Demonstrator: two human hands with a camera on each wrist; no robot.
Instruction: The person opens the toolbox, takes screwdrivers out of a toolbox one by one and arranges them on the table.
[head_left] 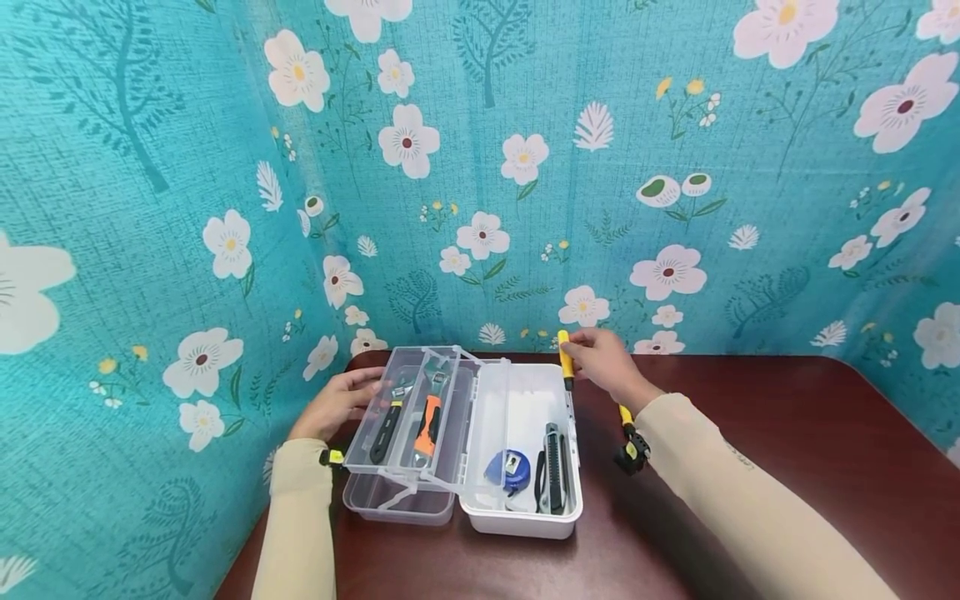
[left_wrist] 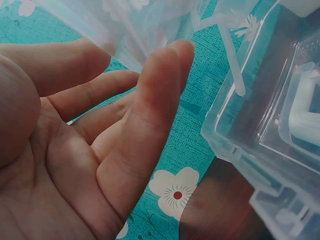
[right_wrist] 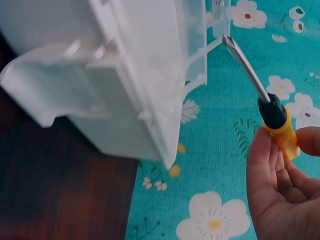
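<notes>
My right hand [head_left: 602,360] pinches a screwdriver [head_left: 566,357] by its yellow handle, with its metal shaft pointing down by the right wall of the white toolbox [head_left: 517,525]. The right wrist view shows the bare shaft and tip of the screwdriver [right_wrist: 247,70] beside the box. At the left, my left hand [head_left: 339,405] holds the edge of the raised clear tray [head_left: 408,367] between thumb and fingers. A black adjustable wrench [head_left: 386,433] and an orange-handled tool [head_left: 427,429] lie in that tray. Inside the box are a blue tape measure [head_left: 512,469] and a black utility knife [head_left: 554,471].
Below the raised tray sits the toolbox's open clear lid [head_left: 397,512], joined by folding arms. Everything stands on a dark red-brown table [head_left: 750,467]. Blue flowered cloth [head_left: 675,125] hangs close behind and at the left.
</notes>
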